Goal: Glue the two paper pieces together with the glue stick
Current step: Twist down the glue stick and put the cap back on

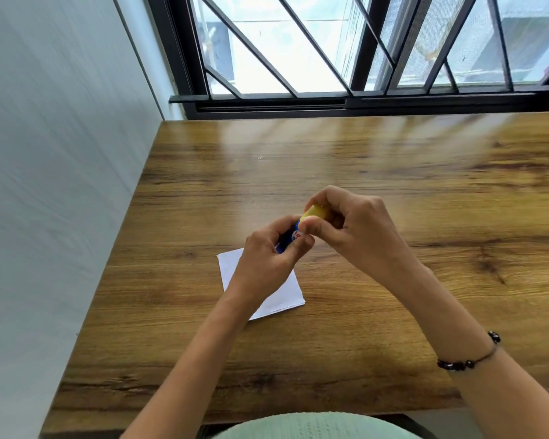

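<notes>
Both hands meet just above the middle of the frame, holding a glue stick (293,232) in the air over the wooden desk (393,280). The left hand (268,255) wraps the blue barrel of the stick, its fingers (301,245) curled and pressed around the tube so that only a strip of blue and a bit of the red-and-white label show between them. The right hand (352,229) comes in from the right, and its fingers (311,224) pinch the yellow cap (314,213), thumb on the near side and the other fingers bent over the far side. The stick lies tilted, cap end toward the upper right, barrel end toward the lower left. Whether the cap is fully seated on the barrel or partly off cannot be told.

Below the hands, a white paper (279,296) lies flat on the desk, slightly left of centre; the left wrist crosses over it and hides its middle. A faint second edge shows along its lower right side, suggesting two sheets stacked, though this is not sure.

A dark beaded bracelet (469,359) circles the right forearm at the lower right of the frame. A window with black bars (362,58) fills the top, and a pale wall (45,185) runs down the left.
</notes>
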Demonstrator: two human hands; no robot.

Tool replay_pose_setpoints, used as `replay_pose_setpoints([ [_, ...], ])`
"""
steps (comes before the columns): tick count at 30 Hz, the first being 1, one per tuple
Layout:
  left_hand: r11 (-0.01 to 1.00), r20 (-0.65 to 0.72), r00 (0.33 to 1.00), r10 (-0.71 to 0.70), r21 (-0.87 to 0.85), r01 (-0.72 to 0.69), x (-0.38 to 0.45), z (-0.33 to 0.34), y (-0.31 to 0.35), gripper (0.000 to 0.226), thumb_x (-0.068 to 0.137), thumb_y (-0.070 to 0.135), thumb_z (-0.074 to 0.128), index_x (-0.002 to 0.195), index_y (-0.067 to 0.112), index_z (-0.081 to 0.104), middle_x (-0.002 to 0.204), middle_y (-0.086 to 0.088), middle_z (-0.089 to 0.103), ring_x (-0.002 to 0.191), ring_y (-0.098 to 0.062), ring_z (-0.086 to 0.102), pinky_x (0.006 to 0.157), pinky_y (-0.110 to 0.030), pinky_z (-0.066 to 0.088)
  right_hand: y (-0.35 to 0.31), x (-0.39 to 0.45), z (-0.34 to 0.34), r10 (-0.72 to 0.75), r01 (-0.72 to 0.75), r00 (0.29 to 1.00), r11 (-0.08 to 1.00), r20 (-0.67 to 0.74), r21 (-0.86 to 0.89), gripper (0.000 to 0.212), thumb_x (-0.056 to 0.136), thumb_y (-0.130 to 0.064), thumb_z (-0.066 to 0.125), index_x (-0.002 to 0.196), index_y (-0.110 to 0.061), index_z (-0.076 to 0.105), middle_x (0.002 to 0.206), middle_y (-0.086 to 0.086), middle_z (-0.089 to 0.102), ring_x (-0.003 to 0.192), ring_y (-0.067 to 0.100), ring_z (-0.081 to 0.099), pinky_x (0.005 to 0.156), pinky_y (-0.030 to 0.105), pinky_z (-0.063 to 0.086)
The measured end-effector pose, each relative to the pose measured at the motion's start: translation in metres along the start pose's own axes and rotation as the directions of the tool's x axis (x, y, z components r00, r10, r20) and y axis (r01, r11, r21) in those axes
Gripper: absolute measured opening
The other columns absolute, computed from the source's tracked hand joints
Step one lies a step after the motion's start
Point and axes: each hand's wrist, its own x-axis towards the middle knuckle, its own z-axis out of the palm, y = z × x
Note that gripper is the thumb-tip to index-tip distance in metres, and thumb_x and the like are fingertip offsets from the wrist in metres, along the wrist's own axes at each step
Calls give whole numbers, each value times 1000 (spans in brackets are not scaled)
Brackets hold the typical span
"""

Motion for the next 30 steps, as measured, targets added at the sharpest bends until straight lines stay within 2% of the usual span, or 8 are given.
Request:
replay_pose_setpoints([
  [2, 996, -45, 998, 39, 88, -35, 6, 4, -1, 14, 82, 33, 59, 89, 22, 64, 74, -18, 59, 72, -30, 50, 68, -45, 46, 1, 1, 1, -18, 18, 1000, 999, -2, -37, 23, 75, -29, 71, 91, -14, 63, 70, -1, 63, 59, 11, 54, 58, 24, 45],
  [6, 948, -78, 989, 128, 303, -98, 22, 11, -6, 21, 82, 31, 60, 93, 15, 68, 73, 10, 54, 77, -15, 47, 66, -24, 38, 10, 5, 2, -36, 35, 999, 997, -18, -71, 21, 73, -21, 72, 90, -15, 62, 70, 2, 61, 60, 5, 50, 60, 25, 45],
  [10, 917, -99, 983, 155, 385, -106, 35, 19, -12, 16, 83, 20, 64, 93, 7, 68, 79, 0, 50, 75, -14, 43, 64, -16, 32, 21, 8, 7, -4, -1, 999, 995, -52, -103, 18, 73, -20, 70, 89, -16, 62, 67, -2, 56, 58, 1, 44, 61, 32, 45],
  [15, 899, -96, 983, 154, 427, -98, 40, 24, -19, 13, 81, 11, 62, 88, 0, 65, 69, 15, 35, 67, -5, 38, 61, -11, 28, 31, 12, 15, 31, -36, 999, 990, -41, -137, 19, 74, -25, 69, 89, -18, 60, 67, -9, 52, 61, 11, 46, 63, 37, 48],
  [17, 892, -93, 985, 148, 442, -93, 40, 25, -21, 14, 81, 11, 61, 88, -1, 65, 69, 13, 35, 68, -8, 38, 61, -11, 27, 33, 11, 17, 29, -34, 999, 990, -34, -137, 19, 74, -26, 69, 89, -18, 60, 66, -10, 52, 61, 10, 47, 63, 37, 48],
  [21, 889, -79, 988, 130, 450, -81, 40, 25, -24, 14, 81, 11, 61, 89, -1, 65, 76, -2, 45, 75, -16, 42, 61, -12, 29, 34, 11, 19, 35, -39, 999, 987, -27, -154, 19, 74, -27, 68, 89, -17, 59, 66, -9, 52, 61, 11, 47, 62, 35, 46],
  [30, 896, -71, 990, 118, 438, -75, 42, 27, -27, 18, 81, 11, 62, 95, 1, 63, 84, -10, 54, 78, -17, 42, 64, -12, 29, 34, 10, 17, 46, -47, 999, 973, -8, -225, 21, 77, -25, 66, 93, -14, 58, 69, -7, 53, 65, 14, 49, 62, 33, 45],
])
